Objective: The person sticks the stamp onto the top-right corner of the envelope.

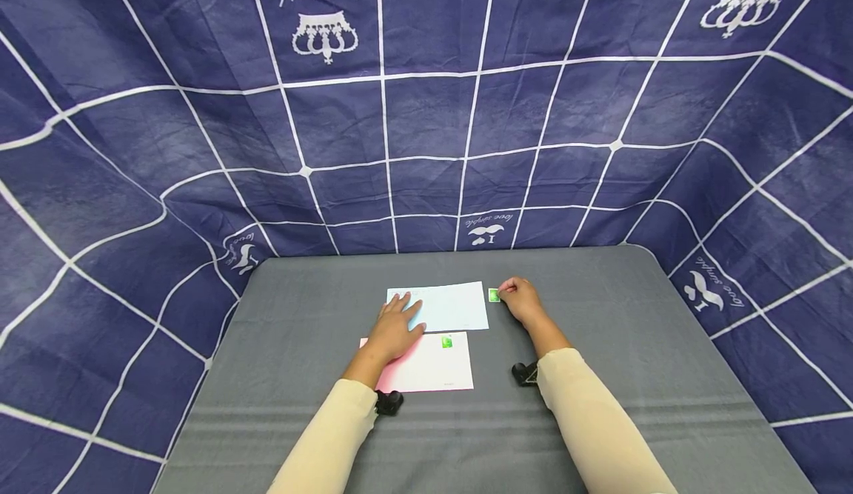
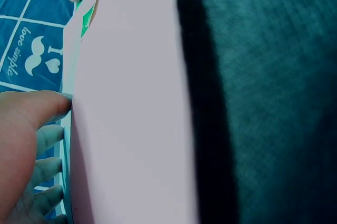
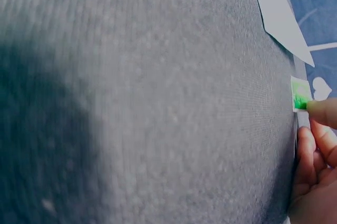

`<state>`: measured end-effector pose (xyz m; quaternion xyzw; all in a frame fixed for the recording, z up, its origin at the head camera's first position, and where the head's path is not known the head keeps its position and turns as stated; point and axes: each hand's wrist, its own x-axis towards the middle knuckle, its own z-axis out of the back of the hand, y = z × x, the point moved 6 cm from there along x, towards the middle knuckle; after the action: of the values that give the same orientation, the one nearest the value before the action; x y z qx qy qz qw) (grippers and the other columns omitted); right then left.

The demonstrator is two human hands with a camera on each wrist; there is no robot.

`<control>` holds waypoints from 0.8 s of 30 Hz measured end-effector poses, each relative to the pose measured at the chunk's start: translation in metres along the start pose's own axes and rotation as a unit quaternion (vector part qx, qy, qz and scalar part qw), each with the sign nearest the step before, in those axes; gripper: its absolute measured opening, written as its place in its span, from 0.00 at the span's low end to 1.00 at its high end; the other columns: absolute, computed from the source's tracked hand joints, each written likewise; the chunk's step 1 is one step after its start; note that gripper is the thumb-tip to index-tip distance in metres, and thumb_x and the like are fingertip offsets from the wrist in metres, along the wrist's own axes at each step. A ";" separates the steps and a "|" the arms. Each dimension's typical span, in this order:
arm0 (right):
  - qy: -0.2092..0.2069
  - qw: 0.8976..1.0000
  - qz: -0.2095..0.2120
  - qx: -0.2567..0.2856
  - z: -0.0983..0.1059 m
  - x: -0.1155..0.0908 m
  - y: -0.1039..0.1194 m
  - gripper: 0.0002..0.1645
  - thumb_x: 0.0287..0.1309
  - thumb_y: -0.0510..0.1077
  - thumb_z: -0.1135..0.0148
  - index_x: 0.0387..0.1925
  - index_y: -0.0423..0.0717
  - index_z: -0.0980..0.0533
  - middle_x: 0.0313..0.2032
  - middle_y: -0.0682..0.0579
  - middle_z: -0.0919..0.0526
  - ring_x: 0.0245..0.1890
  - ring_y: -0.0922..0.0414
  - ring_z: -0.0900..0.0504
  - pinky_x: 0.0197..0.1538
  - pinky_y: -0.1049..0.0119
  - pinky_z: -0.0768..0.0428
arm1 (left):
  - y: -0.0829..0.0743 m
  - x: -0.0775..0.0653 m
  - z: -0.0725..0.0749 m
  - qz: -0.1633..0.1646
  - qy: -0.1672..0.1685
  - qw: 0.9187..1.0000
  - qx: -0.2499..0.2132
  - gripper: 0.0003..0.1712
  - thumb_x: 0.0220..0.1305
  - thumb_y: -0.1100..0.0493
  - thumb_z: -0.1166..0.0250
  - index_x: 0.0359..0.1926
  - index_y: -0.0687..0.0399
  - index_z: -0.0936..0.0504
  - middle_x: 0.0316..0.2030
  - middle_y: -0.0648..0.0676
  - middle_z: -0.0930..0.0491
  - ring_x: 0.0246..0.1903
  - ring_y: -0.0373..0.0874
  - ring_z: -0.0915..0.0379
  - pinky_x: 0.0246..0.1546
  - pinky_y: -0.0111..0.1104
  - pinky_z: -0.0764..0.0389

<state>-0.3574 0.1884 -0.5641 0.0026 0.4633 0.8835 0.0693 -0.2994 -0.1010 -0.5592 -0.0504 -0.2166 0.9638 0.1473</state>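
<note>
On the gray desk [image 1: 306, 301], a blue paper [image 1: 460, 309] lies with a pink paper [image 1: 433, 372] just below it, closer to the person. The left hand [image 1: 395, 331] is flat and holds nothing; its fingers are spread on the left part of the blue paper, and its thumb points to the right. Its wrist goes over the pink paper's left side. One green stamp [image 1: 446, 341] sits near the top right corner of the pink paper. The right hand [image 1: 523, 300] pinches a small loose stamp [image 1: 494, 295], green with a white edge, with thumb and finger on its right side. That one is just right of the blue paper, a little apart from it. I cannot tell if it touches the desk. Blue cloth [image 1: 426, 116] with white lines hangs behind.
</note>
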 end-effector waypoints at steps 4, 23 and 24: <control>-0.014 0.998 -0.019 0.052 0.000 0.000 -0.003 0.07 0.63 0.36 0.40 0.39 0.33 0.22 0.30 0.50 0.24 0.31 0.59 0.28 0.37 0.70 0.30 | -0.001 0.000 -0.001 -0.006 0.004 1.000 -0.002 0.34 0.73 0.44 0.42 0.74 0.52 0.32 0.77 0.62 0.42 0.79 0.63 0.54 0.78 0.58 0.50; 0.009 0.994 -0.007 0.107 0.001 0.001 0.014 0.08 0.64 0.39 0.40 0.39 0.36 0.22 0.28 0.56 0.23 0.29 0.62 0.28 0.36 0.70 0.29 | 0.000 -0.001 0.001 0.000 0.002 1.000 -0.004 0.33 0.74 0.44 0.43 0.74 0.52 0.32 0.78 0.61 0.43 0.79 0.62 0.54 0.78 0.57 0.50; 0.009 0.994 -0.006 0.110 0.001 0.000 0.015 0.08 0.63 0.39 0.40 0.39 0.36 0.22 0.28 0.57 0.23 0.29 0.62 0.28 0.36 0.71 0.29 | 0.000 0.000 0.001 0.000 0.002 1.000 -0.004 0.33 0.74 0.44 0.43 0.74 0.52 0.32 0.78 0.61 0.43 0.79 0.62 0.54 0.78 0.57 0.50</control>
<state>-0.3594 0.1812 -0.5515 -0.0009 0.5585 0.8266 0.0699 -0.2990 -0.1012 -0.5580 -0.0526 -0.2202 0.9628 0.1476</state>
